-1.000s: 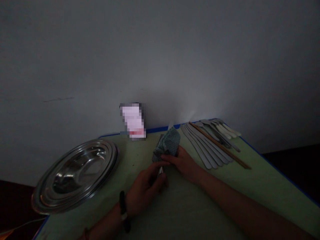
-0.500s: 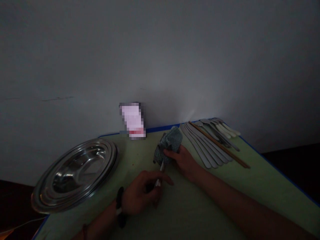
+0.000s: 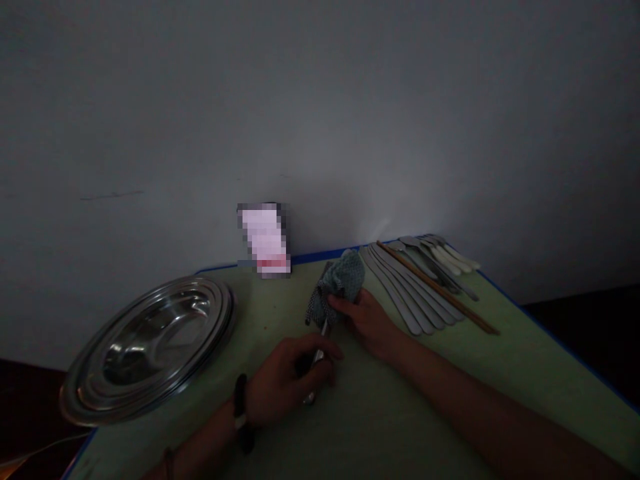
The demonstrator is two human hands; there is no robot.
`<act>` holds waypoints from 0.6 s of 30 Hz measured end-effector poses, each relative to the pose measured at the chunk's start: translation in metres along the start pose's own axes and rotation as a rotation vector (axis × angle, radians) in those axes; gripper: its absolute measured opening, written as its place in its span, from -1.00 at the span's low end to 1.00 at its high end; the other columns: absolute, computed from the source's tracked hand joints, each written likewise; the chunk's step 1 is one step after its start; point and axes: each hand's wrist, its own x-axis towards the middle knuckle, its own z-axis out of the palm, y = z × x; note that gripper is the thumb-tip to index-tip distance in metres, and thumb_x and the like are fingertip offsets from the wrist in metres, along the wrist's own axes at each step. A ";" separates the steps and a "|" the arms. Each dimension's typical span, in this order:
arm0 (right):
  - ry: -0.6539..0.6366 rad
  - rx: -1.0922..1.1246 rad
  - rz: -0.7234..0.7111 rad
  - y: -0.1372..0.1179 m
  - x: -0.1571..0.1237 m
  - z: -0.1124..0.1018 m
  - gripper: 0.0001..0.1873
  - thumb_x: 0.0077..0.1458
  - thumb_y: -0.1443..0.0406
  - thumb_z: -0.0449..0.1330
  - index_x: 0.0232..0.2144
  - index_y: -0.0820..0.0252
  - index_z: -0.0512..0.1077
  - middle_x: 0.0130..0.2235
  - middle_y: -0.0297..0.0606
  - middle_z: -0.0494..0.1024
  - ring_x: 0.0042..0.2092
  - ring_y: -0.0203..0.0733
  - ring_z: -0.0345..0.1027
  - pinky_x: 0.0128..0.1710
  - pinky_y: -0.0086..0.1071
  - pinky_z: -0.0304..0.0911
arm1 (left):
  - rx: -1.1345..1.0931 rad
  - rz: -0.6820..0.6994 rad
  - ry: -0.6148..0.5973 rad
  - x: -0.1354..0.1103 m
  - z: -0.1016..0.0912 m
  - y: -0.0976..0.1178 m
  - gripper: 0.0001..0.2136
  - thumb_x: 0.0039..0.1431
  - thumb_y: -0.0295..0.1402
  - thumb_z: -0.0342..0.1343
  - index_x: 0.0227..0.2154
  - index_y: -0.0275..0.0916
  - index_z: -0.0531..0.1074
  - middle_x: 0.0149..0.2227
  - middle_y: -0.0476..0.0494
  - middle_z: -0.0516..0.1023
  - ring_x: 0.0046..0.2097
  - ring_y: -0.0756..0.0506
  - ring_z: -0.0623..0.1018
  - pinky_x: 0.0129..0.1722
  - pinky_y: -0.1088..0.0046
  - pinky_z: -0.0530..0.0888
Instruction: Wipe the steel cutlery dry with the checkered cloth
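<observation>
My left hand (image 3: 287, 377), with a dark bracelet at the wrist, is closed around a thin piece of metal cutlery (image 3: 318, 358). Its shiny lower end shows below my fingers. The upper end runs into a blue-grey checked cloth (image 3: 345, 277), which hides what kind of cutlery it is. My right hand (image 3: 367, 320) is closed on the bunched cloth, thumb on top, pressing it around the upper end. Both hands are above the pale green table (image 3: 380, 413).
Stacked shiny metal plates or basins (image 3: 150, 347) stand at left. A phone (image 3: 265, 240) with a blurred screen leans on the wall (image 3: 320, 120). At right lie several table knives (image 3: 415, 293), wooden chopsticks (image 3: 440, 290), spoons (image 3: 410, 253) and white-handled forks (image 3: 450, 257).
My left fingers have curled in more around the cutlery, and its lower end now shows beneath them. The right hand and cloth have hardly moved. The view has shifted slightly.
</observation>
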 end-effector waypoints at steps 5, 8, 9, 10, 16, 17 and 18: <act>0.000 0.036 -0.018 0.003 0.001 0.000 -0.71 -0.22 0.23 0.36 -0.36 0.15 0.47 -0.31 -0.34 0.56 -0.26 -0.22 0.41 -0.11 -0.26 0.26 | -0.032 0.012 -0.051 -0.001 -0.002 0.000 -0.81 0.15 -0.33 0.00 -0.29 -0.32 0.44 -0.60 0.00 0.45 -0.60 0.04 0.37 -0.58 0.58 0.28; -0.034 -0.008 -0.035 0.004 0.002 -0.002 -0.72 -0.20 0.23 0.35 -0.35 0.14 0.47 -0.30 -0.33 0.56 -0.26 -0.22 0.42 -0.12 -0.26 0.26 | -0.004 -0.012 0.038 0.001 0.002 0.003 -0.78 0.21 -0.29 -0.04 -0.22 -0.30 0.42 -0.55 0.00 0.49 -0.55 0.04 0.39 -0.54 0.57 0.31; -0.042 -0.025 -0.034 0.004 0.002 -0.002 -0.72 -0.20 0.23 0.35 -0.34 0.14 0.47 -0.30 -0.33 0.56 -0.26 -0.22 0.42 -0.12 -0.26 0.26 | 0.008 -0.020 0.067 0.002 0.003 0.004 -0.78 0.22 -0.29 -0.04 -0.21 -0.28 0.42 -0.52 -0.01 0.50 -0.53 0.03 0.41 -0.52 0.57 0.31; -0.044 -0.037 -0.033 0.003 0.001 -0.002 -0.71 -0.20 0.23 0.35 -0.34 0.15 0.47 -0.30 -0.33 0.56 -0.27 -0.21 0.41 -0.13 -0.26 0.27 | 0.024 -0.026 0.089 0.002 0.004 0.005 -0.79 0.21 -0.28 -0.03 -0.21 -0.27 0.42 -0.49 -0.02 0.52 -0.50 0.02 0.42 -0.50 0.56 0.32; -0.018 -0.026 -0.010 0.001 -0.001 -0.001 -0.70 -0.22 0.23 0.36 -0.35 0.17 0.47 -0.30 -0.31 0.57 -0.26 -0.20 0.41 -0.13 -0.26 0.26 | 0.049 0.027 0.041 0.002 -0.001 0.005 -0.73 0.21 -0.21 -0.03 -0.37 -0.31 0.47 -0.50 -0.06 0.51 -0.48 0.00 0.43 -0.47 0.54 0.34; -0.007 -0.023 -0.005 0.000 0.000 -0.001 -0.70 -0.23 0.23 0.36 -0.35 0.17 0.47 -0.30 -0.31 0.57 -0.27 -0.21 0.41 -0.12 -0.26 0.26 | 0.032 0.054 0.006 0.001 -0.003 0.004 -0.66 0.24 -0.17 -0.06 -0.41 -0.32 0.47 -0.51 -0.08 0.51 -0.47 -0.01 0.45 -0.45 0.53 0.35; 0.004 -0.020 -0.004 0.000 0.000 0.000 -0.69 -0.23 0.23 0.36 -0.36 0.18 0.47 -0.29 -0.30 0.57 -0.26 -0.21 0.41 -0.12 -0.26 0.26 | 0.013 0.085 -0.027 0.000 -0.005 0.002 -0.59 0.26 -0.12 -0.11 -0.46 -0.33 0.47 -0.53 -0.10 0.50 -0.47 -0.02 0.46 -0.44 0.52 0.36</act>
